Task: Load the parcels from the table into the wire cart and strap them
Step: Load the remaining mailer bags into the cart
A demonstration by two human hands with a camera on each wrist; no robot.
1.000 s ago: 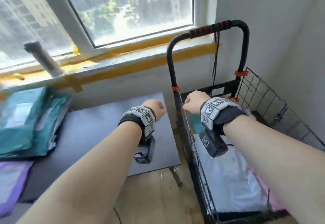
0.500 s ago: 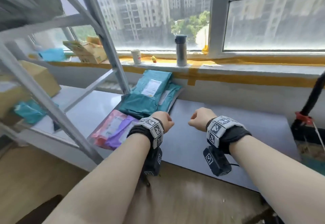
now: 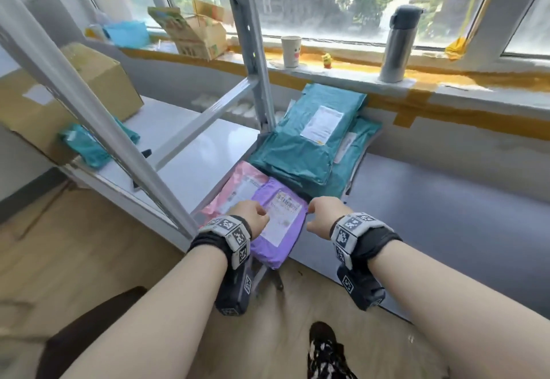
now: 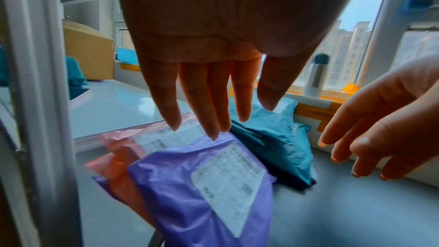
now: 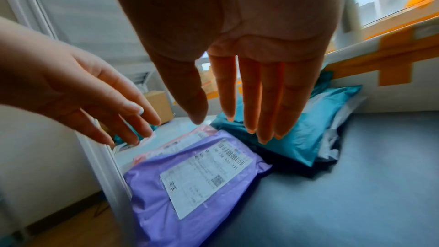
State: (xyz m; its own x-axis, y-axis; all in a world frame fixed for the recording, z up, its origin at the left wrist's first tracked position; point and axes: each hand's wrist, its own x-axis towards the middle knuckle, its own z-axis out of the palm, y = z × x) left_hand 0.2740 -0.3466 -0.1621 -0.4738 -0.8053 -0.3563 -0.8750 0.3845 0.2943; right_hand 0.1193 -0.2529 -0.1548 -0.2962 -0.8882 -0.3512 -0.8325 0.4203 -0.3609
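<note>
A purple parcel (image 3: pixel 279 229) with a white label lies at the grey table's (image 3: pixel 446 214) near left corner, partly on a pink parcel (image 3: pixel 238 191). Behind them is a stack of teal parcels (image 3: pixel 312 140). My left hand (image 3: pixel 256 217) hovers over the purple parcel's left edge and my right hand (image 3: pixel 318 217) over its right edge. In the left wrist view the left fingers (image 4: pixel 209 100) are straight above the purple parcel (image 4: pixel 190 194) and hold nothing. In the right wrist view the right fingers (image 5: pixel 263 100) are also straight and empty above the parcel (image 5: pixel 190 185). The cart is out of view.
A grey metal shelf post (image 3: pixel 98 116) slants just left of the parcels, with a cardboard box (image 3: pixel 74 95) on the white shelf behind it. On the taped window sill stand a paper cup (image 3: pixel 291 51) and a flask (image 3: pixel 398 45). Wooden floor lies below.
The view has swung left from the cart to the parcels on the table. Both hands have moved forward over the purple parcel and their fingers have straightened.
</note>
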